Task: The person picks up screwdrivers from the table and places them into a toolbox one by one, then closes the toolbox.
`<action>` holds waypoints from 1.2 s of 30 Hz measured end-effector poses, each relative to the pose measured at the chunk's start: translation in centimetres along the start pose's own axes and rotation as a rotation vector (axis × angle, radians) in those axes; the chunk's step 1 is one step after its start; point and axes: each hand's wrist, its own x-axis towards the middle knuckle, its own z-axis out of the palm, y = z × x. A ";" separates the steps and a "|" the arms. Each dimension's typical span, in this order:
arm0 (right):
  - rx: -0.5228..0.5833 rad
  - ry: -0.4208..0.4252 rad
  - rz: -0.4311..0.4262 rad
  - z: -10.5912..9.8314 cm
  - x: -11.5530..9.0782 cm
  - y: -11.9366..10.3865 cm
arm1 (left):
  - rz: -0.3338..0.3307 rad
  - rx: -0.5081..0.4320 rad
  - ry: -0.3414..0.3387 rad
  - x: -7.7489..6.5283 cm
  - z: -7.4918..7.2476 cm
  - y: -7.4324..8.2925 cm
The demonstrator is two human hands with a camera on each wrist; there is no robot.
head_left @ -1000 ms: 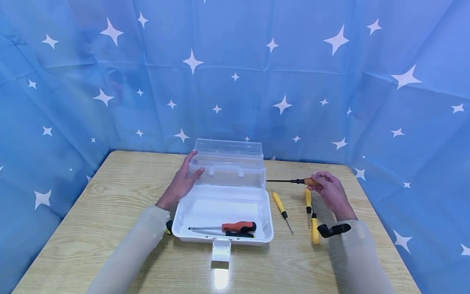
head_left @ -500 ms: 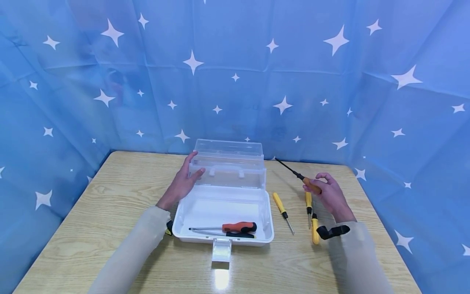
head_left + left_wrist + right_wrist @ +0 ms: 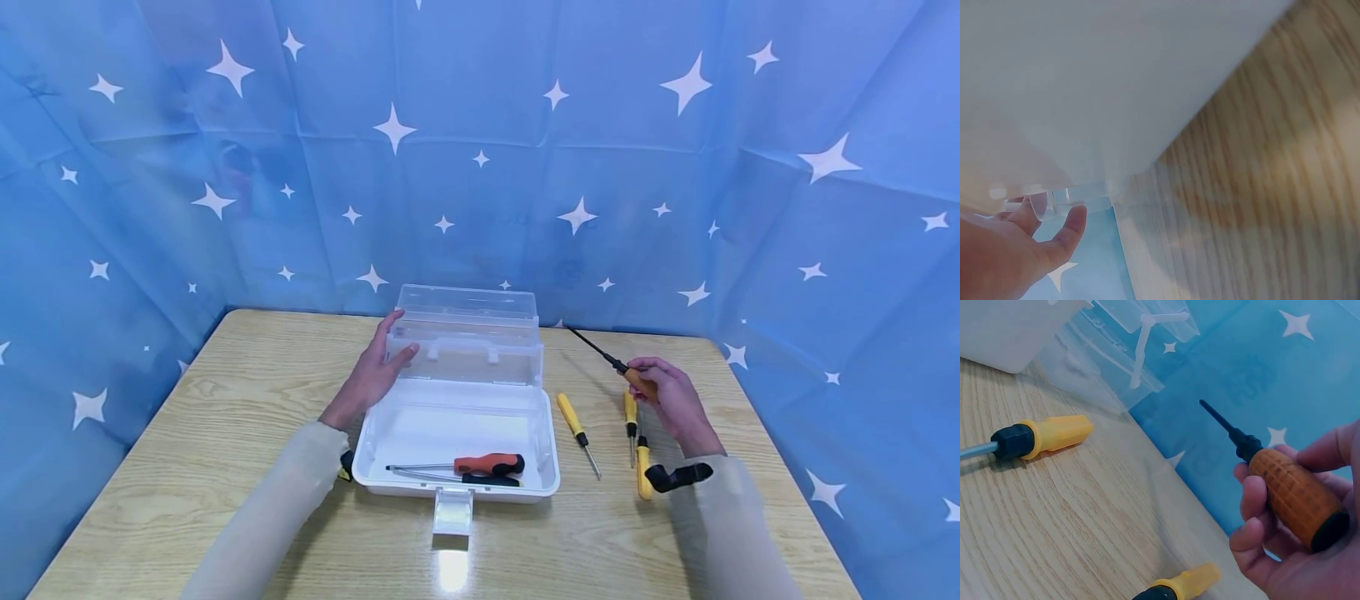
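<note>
A white toolbox (image 3: 453,425) stands on the table, its clear lid (image 3: 465,333) raised at the back. My left hand (image 3: 371,373) holds the lid's left edge; the left wrist view shows thumb and fingers on either side of the clear plastic. My right hand (image 3: 675,404) grips a screwdriver (image 3: 1297,497) by its orange-brown handle, above the table right of the box. Its dark shaft points away and up to the left. Inside the box, along the front, lie a red-and-black-handled screwdriver (image 3: 487,464) and a dark-handled screwdriver (image 3: 491,480).
Right of the box lies a yellow-handled screwdriver (image 3: 572,417). Two other yellow screwdrivers, one farther back (image 3: 630,408) and one nearer (image 3: 643,475), lie by the right wrist. The box's front latch (image 3: 453,510) hangs down. A blue star-patterned curtain (image 3: 480,150) borders the wooden table (image 3: 247,400).
The screwdriver in my right hand has swung from lying level, pointing left, to a slant away from me. My right fingers have shifted along its handle. The left hand stays at the lid.
</note>
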 end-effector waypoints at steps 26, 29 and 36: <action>0.067 0.035 -0.034 0.5 -0.6 -1.1 | 0.002 -0.005 0.001 0.0 0.0 -0.1; 0.047 0.028 -0.037 0.6 -0.7 -1.4 | 0.004 -0.004 0.001 0.0 0.0 -0.2; 0.053 0.017 -0.047 0.9 -0.9 -2.0 | 0.018 -0.005 0.004 0.1 0.0 -0.3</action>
